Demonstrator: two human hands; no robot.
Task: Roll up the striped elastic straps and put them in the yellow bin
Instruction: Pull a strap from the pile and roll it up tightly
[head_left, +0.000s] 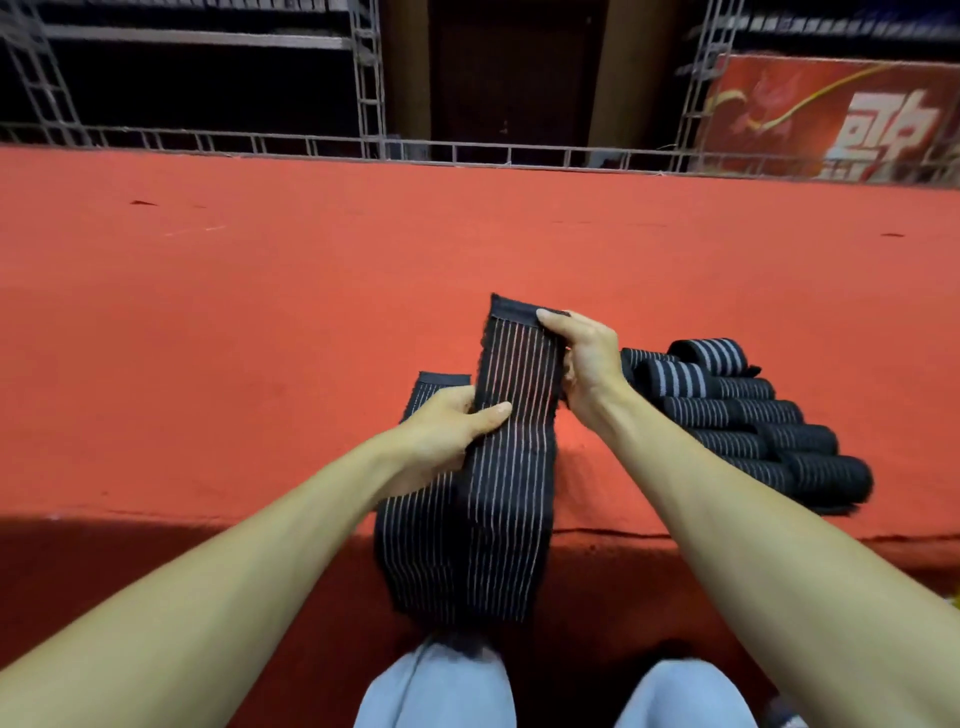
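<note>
A black elastic strap with thin white stripes (511, 467) hangs in a doubled loop over the near edge of the red surface. My left hand (447, 431) grips it at mid-length, thumb across the front layer. My right hand (582, 358) pinches the upper right end of the strap, which stands raised. The strap's other end (439, 387) shows behind my left hand. To the right lies a pile of rolled striped straps (748, 421). A sliver of yellow (955, 597) shows at the right edge; I cannot tell if it is the bin.
The red cloth-covered surface (311, 312) stretches wide ahead, with its near edge dropping toward my knees (441, 691). A metal truss rail (467, 153) runs along its far edge. A red banner (841, 114) stands at the back right.
</note>
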